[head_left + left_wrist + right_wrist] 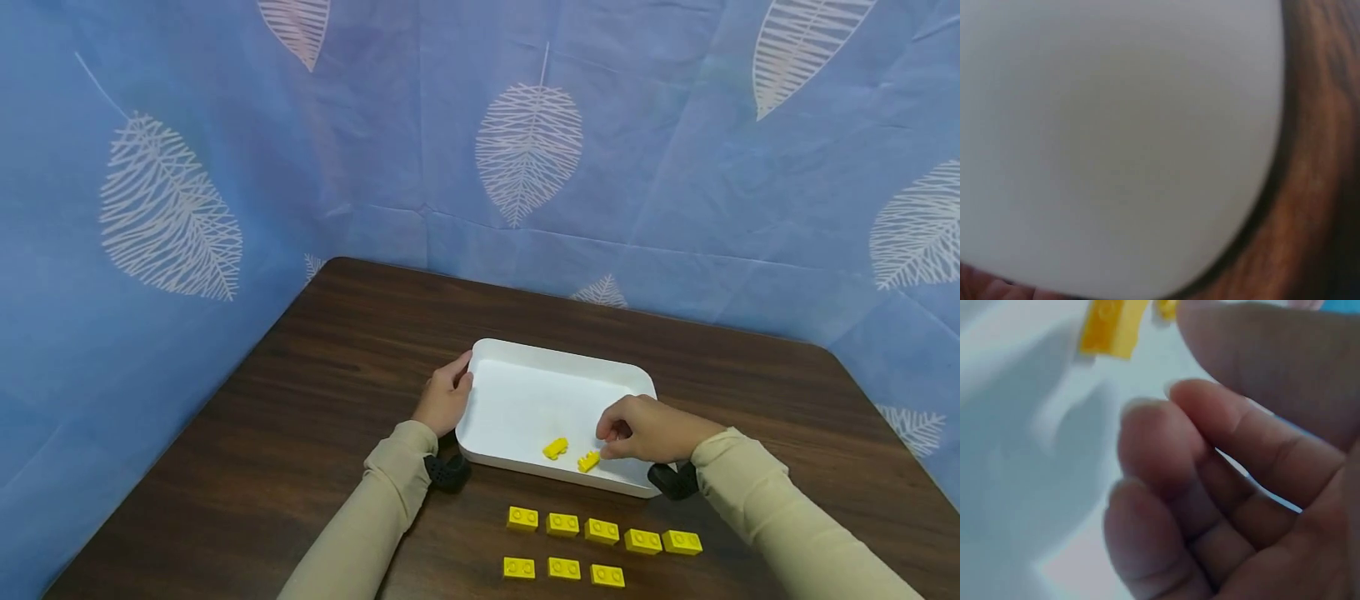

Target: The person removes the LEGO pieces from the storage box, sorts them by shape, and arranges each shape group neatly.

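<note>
A white tray stands on the dark wooden table. At its left end my left hand grips the edge, its thumb by the rim; in the left wrist view the white tray wall hides most of the fingers. Inside the tray, near the front wall, lie two small yellow toy bricks, one on the left and another beside my right thumb. Above the tray's right half is my right hand. Its fingers are loosely bent, and I see nothing held between them.
In front of the tray, several yellow bricks form a row of two-stud pieces. A shorter row of yellow bricks lies nearer me. Behind the table hangs a blue cloth with white leaf patterns.
</note>
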Available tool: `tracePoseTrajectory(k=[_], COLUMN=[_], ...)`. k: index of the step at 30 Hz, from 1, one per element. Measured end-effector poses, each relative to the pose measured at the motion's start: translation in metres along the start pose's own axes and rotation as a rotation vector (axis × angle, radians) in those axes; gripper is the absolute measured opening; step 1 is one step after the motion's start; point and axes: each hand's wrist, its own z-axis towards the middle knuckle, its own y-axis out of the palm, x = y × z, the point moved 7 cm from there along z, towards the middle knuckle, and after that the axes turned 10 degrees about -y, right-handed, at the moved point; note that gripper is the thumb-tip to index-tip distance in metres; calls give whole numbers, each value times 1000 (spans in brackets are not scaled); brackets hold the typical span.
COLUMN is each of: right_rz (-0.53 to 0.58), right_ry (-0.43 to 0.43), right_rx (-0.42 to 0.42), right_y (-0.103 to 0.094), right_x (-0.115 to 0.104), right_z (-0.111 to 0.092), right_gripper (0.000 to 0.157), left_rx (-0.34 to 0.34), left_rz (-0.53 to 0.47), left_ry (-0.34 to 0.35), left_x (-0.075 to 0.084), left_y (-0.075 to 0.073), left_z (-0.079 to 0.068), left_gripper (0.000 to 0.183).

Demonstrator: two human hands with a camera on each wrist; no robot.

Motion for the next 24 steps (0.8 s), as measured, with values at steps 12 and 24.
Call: tracePoseTrajectory(k=[12,24], right_rz=[131,140], right_ry=[104,109], right_rx=[-116,-154], right_y=[15,23], right_x=[22,16], right_z=[22,22], right_gripper=[16,13], left_rx=[3,9], left_rz=[11,2], left_ry=[5,-11], left_x=[1,-1], left_y=[1,0], left_z=[0,2], left_gripper=[45,45])
